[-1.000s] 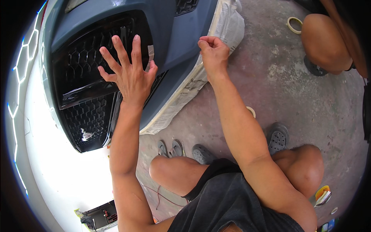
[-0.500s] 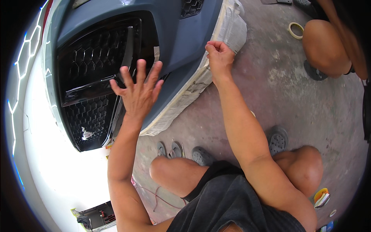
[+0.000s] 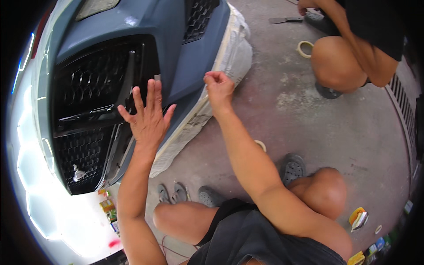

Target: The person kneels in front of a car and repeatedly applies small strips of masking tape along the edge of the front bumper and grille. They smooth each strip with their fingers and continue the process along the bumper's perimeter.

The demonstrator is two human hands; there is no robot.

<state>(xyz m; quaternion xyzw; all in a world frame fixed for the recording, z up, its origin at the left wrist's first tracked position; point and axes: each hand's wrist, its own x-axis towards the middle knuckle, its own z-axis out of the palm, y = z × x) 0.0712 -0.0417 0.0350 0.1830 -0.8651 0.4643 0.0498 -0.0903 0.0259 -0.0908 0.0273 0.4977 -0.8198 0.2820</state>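
Observation:
A grey-blue car bumper with a glossy black honeycomb grille fills the upper left. My left hand is spread over the grille's right border, its fingertips by a small strip of tape. Whether the palm touches the surface I cannot tell. Farther right, my right hand is closed in a pinch beside the masking paper and tape along the bumper's lower edge. What lies between those fingertips, if anything, is too small to make out.
Another person's knee is at the upper right, near a roll of masking tape and a putty knife on the floor. A second tape ring lies beyond my right forearm. Grey slippers rest near my left knee.
The view has shifted, so the bumper sits farther left and lower. My left fingers have drawn closer together and now reach the tape strip. My right hand keeps its pinch.

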